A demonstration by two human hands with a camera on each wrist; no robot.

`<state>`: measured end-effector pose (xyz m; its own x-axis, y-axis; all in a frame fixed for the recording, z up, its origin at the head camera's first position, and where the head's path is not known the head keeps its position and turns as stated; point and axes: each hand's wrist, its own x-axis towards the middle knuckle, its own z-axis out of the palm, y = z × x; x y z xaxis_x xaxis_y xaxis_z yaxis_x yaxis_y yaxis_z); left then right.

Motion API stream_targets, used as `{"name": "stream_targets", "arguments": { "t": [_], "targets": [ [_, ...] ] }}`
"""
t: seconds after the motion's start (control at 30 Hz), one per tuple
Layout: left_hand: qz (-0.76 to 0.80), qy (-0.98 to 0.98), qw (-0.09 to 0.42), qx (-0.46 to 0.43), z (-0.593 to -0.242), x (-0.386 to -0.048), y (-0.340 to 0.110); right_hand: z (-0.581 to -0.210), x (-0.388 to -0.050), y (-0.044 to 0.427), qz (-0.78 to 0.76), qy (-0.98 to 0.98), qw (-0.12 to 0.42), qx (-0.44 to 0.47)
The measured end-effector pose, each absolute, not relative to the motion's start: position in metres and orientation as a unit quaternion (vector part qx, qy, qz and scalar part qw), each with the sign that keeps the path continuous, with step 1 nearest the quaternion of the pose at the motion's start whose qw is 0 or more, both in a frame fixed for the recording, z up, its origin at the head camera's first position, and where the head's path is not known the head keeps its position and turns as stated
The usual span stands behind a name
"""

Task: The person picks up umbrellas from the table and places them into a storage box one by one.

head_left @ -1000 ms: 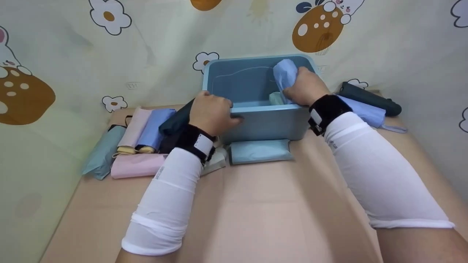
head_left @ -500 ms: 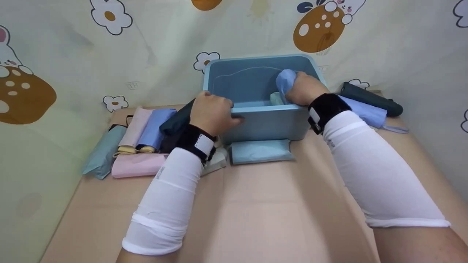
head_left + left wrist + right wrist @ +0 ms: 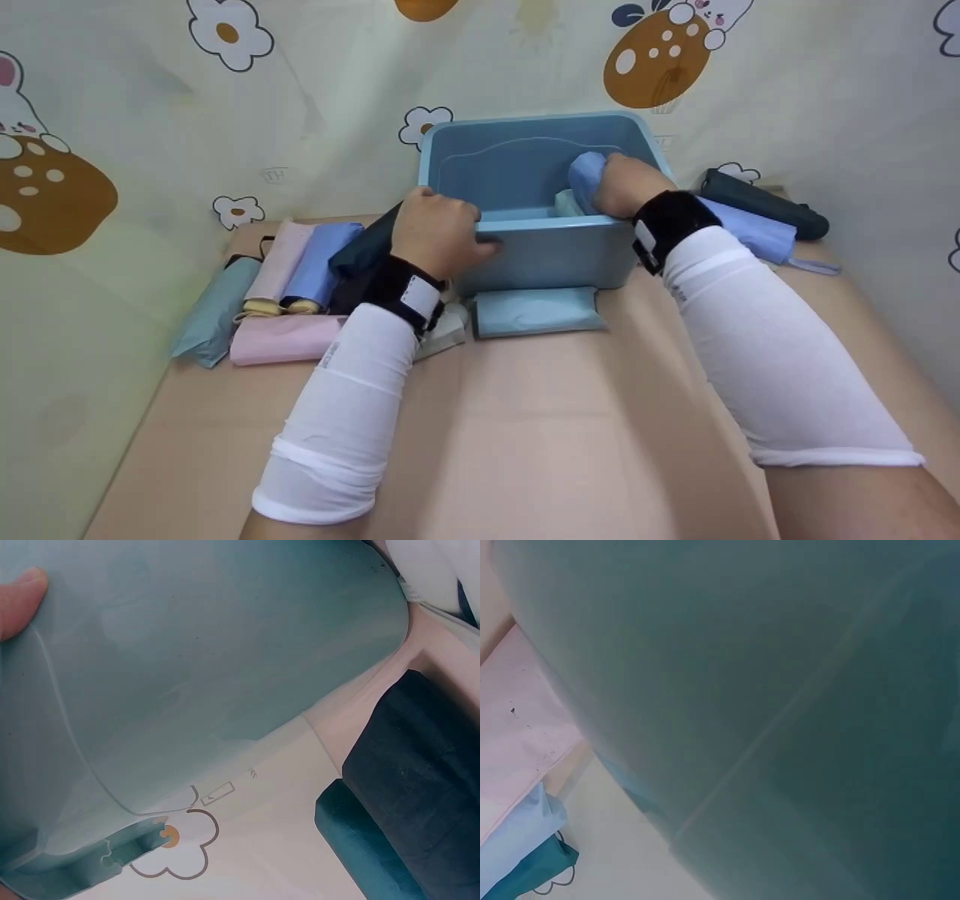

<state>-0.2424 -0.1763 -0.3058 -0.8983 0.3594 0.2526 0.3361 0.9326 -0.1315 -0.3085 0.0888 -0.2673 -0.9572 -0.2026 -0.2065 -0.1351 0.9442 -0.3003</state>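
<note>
My left hand (image 3: 436, 232) grips the front left corner of a blue plastic bin (image 3: 555, 259), thumb along the outside of the front wall. In the left wrist view the thumb (image 3: 19, 604) lies against the bin wall. Inside the bin's right side, my right hand (image 3: 634, 186) holds a blue fabric roll (image 3: 586, 174), which looks like a folded umbrella. Its lower end and most of my right fingers are hidden. Beside it, a pale green item (image 3: 568, 203) lies in the bin. The right wrist view shows mostly bin wall (image 3: 705, 690), without the hand.
Left of the bin lie several wrapped rolls: teal (image 3: 217, 315), pale pink (image 3: 277, 262), blue (image 3: 322, 262), pink (image 3: 285, 340) and dark green (image 3: 364, 247). A light teal packet (image 3: 536, 312) lies before the bin. Right are dark green (image 3: 761, 204) and blue (image 3: 754, 229) rolls.
My right hand has lowered the blue folded umbrella deeper into the bin, mostly during the first half second. The left hand keeps its hold on the bin.
</note>
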Motion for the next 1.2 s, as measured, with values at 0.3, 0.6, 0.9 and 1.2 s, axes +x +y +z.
{"name": "stream_targets", "arguments": {
  "t": [0.3,0.6,0.9,1.2],
  "targets": [
    [0.048,-0.975,0.124,-0.176,-0.3035,-0.2425,-0.1755,-0.2646,-0.3082,0.0877,-0.132,0.976,0.146,-0.089],
    [0.046,-0.977,0.117,-0.175,-0.3038,-0.2427,-0.1751,-0.2647,-0.3064,0.0889,-0.116,0.976,0.147,-0.107],
    [0.043,-0.975,0.131,-0.175,-0.3060,-0.2424,-0.1758,-0.2670,-0.3087,0.0888,-0.097,0.977,0.149,-0.115],
    [0.048,-0.976,0.124,-0.172,-0.3052,-0.2423,-0.1754,-0.2691,-0.3097,0.0873,-0.088,0.980,0.141,-0.108]
  ]
}}
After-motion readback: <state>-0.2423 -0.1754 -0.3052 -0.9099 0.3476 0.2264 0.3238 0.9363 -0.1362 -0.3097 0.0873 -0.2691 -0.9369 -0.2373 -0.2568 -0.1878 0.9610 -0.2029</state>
